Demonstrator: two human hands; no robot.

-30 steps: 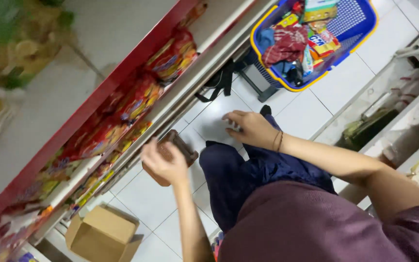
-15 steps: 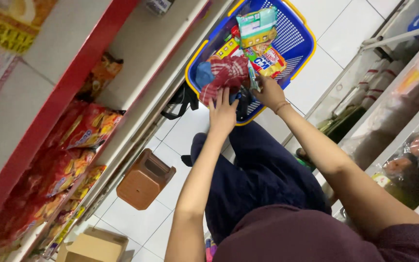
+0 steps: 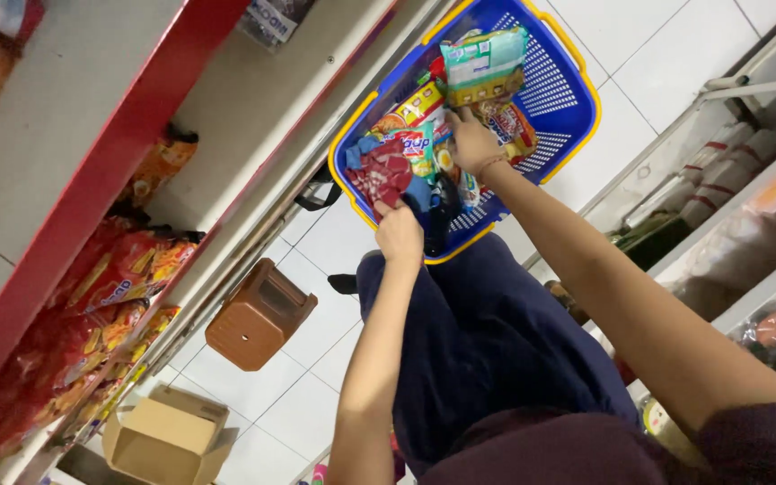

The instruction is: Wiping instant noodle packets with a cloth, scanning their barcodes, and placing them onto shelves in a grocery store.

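Blue plastic mesh with a yellow rim makes up the shopping basket [image 3: 560, 94], which sits on the white tiled floor [image 3: 639, 54] just ahead of the person's knees and is crammed with snack packets. Both arms reach down into it. The left hand [image 3: 399, 235] is at the near edge, its grip pinched on a dark red packet [image 3: 381, 175] that lies against the basket's left wall. The right hand [image 3: 472, 144] is deeper in the middle of the heap, fingers curled around a bright packet there; which one it clasps I cannot tell, since the wrappers overlap. A pale green packet [image 3: 482, 61] stands upright at the far end of the pile. To the left runs a red-edged shelf [image 3: 92, 180] stocked with orange and red packets. A small brown stool [image 3: 258, 316] stands on the floor beside the shelf, and an open cardboard box [image 3: 168, 440] lies nearer the bottom edge.
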